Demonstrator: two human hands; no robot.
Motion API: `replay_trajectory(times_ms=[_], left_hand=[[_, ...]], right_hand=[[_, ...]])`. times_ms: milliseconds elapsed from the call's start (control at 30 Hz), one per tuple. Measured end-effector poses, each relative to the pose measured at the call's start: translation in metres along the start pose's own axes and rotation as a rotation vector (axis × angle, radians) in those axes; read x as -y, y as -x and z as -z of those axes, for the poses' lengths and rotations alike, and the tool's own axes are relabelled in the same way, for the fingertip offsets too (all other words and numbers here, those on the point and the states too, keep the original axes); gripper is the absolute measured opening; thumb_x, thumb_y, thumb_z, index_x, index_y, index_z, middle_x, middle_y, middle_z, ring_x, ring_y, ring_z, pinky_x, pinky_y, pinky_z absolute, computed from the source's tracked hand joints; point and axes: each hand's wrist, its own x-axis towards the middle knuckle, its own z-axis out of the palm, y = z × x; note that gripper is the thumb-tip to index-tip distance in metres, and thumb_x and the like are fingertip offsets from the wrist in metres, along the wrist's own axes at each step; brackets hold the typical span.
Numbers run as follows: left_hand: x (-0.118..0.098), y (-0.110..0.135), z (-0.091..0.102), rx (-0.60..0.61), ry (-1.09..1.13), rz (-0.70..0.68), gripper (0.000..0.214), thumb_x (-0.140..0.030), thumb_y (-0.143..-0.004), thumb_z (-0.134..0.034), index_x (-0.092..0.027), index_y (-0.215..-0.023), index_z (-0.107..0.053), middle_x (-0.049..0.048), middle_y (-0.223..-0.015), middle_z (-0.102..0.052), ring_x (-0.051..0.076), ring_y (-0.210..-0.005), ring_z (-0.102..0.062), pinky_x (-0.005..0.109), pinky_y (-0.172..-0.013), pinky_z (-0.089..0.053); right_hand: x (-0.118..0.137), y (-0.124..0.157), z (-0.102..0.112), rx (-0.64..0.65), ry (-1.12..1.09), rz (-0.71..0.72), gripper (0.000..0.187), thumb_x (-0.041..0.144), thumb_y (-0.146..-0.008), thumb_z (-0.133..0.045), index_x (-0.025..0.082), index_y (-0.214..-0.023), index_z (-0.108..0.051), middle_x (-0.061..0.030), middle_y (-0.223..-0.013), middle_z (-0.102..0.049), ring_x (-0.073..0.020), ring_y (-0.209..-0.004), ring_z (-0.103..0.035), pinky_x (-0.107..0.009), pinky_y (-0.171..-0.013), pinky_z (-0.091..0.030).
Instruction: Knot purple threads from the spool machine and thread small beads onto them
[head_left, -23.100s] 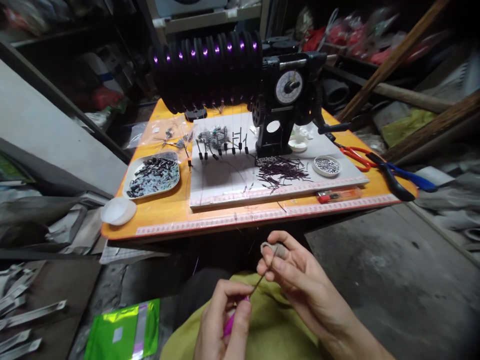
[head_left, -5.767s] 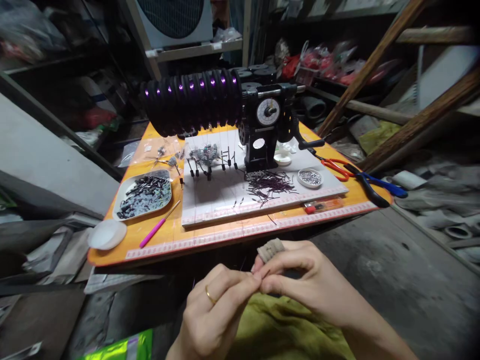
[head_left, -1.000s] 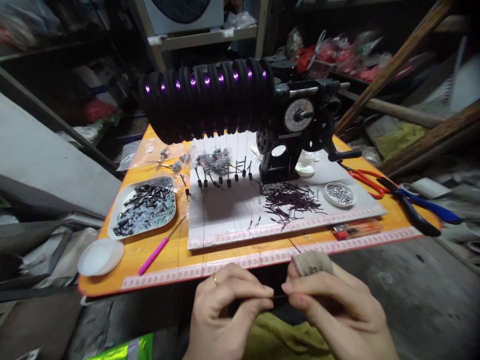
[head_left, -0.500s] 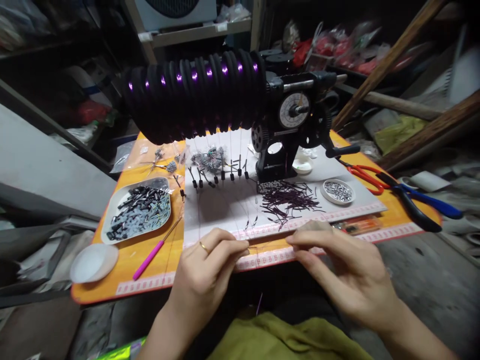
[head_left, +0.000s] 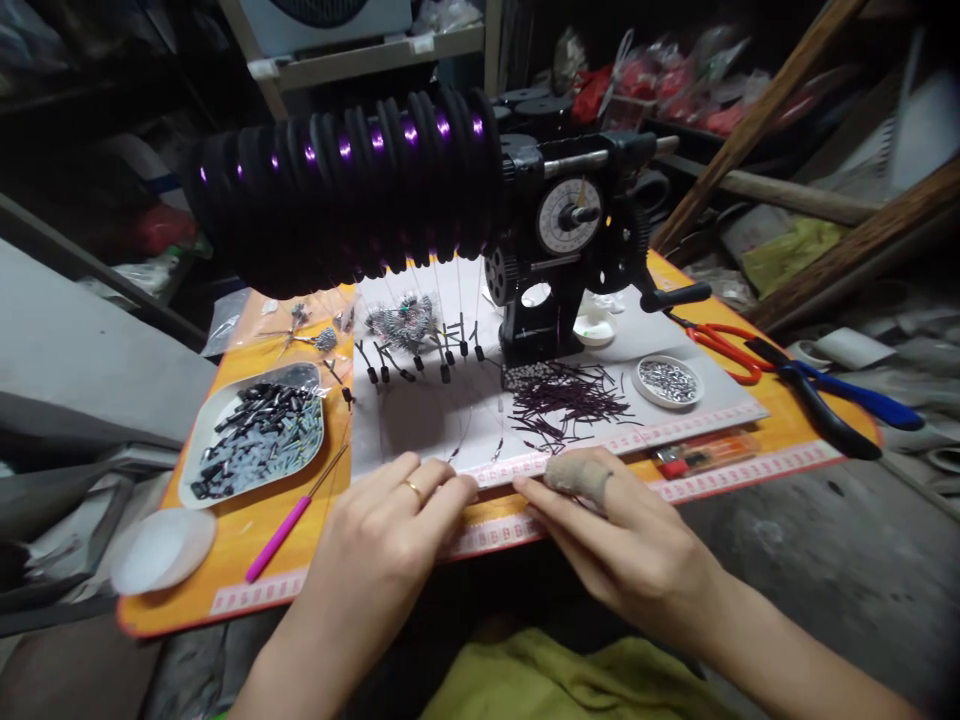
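My left hand (head_left: 390,535) and my right hand (head_left: 622,545) rest at the front edge of the white board (head_left: 420,420), fingertips almost meeting over the printed ruler strip (head_left: 495,470). Both pinch the ends of a thin strand that I can barely make out. The left hand wears a ring. A beige wrap (head_left: 577,477) covers the right thumb. Just beyond the fingers lies a pile of short purple pieces (head_left: 570,400). A pink-handled hook (head_left: 289,522) lies left of my left hand.
A black winder with purple-lit spools (head_left: 337,190) and a dial (head_left: 561,215) stands at the back of the orange table (head_left: 247,590). A tray of black and grey tubes (head_left: 255,440), white lid (head_left: 161,550), bead dish (head_left: 666,380), lighter (head_left: 701,455), red scissors (head_left: 720,340), blue pliers (head_left: 847,410).
Both hands rose from my lap to the table and now lie lower against the ruler strip at the board's edge. Much earlier, the pink hook was in my left hand.
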Motion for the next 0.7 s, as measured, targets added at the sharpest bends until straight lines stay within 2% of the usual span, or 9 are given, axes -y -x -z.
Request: replay_trajectory(times_ms=[100, 167, 433, 600, 700], left_hand=[[0.007, 0.006, 0.005, 0.01, -0.08, -0.008, 0.011, -0.009, -0.094, -0.055, -0.014, -0.101, -0.062, 0.0086, -0.094, -0.067, 0.022, -0.078, -0.058, 0.033, -0.066, -0.046], [0.009, 0.009, 0.004, 0.019, -0.091, -0.006, 0.013, -0.008, -0.094, -0.053, -0.013, -0.101, -0.062, 0.0096, -0.096, -0.067, 0.022, -0.079, -0.058, 0.033, -0.067, -0.045], [0.005, 0.008, 0.004, -0.064, -0.152, -0.065, 0.018, -0.008, -0.096, -0.047, -0.009, -0.099, -0.065, 0.0101, -0.088, -0.063, 0.021, -0.072, -0.053, 0.032, -0.062, -0.042], [0.002, 0.0, 0.008, -0.035, -0.191, -0.087, 0.025, -0.008, -0.097, -0.043, -0.009, -0.091, -0.067, 0.0078, -0.078, -0.063, 0.021, -0.064, -0.051, 0.033, -0.057, -0.04], [0.0, -0.005, 0.009, -0.035, -0.214, -0.105, 0.029, -0.008, -0.098, -0.039, -0.009, -0.09, -0.067, 0.008, -0.078, -0.064, 0.021, -0.064, -0.053, 0.034, -0.056, -0.041]], right_hand=[[0.005, -0.007, -0.008, -0.014, -0.004, 0.027, 0.027, 0.001, -0.085, -0.063, 0.001, -0.112, -0.068, -0.0172, -0.091, -0.066, -0.0261, -0.089, -0.06, -0.043, -0.075, -0.06], [0.006, -0.009, -0.01, -0.019, -0.012, 0.028, 0.026, 0.0, -0.084, -0.064, 0.0, -0.11, -0.068, -0.0177, -0.091, -0.065, -0.0262, -0.089, -0.06, -0.042, -0.076, -0.06], [-0.001, -0.003, -0.01, 0.037, -0.008, 0.041, 0.041, 0.001, -0.087, -0.06, 0.008, -0.128, -0.061, -0.0144, -0.099, -0.065, -0.0263, -0.096, -0.06, -0.045, -0.08, -0.06], [-0.007, 0.003, -0.008, 0.082, 0.095, 0.074, 0.039, 0.007, -0.088, -0.065, 0.006, -0.127, -0.062, -0.0162, -0.104, -0.066, -0.0286, -0.102, -0.057, -0.046, -0.085, -0.058], [-0.011, 0.013, 0.003, 0.087, 0.214, 0.016, 0.035, 0.013, -0.088, -0.067, 0.011, -0.124, -0.067, -0.0154, -0.106, -0.066, -0.0278, -0.1, -0.056, -0.043, -0.084, -0.057]])
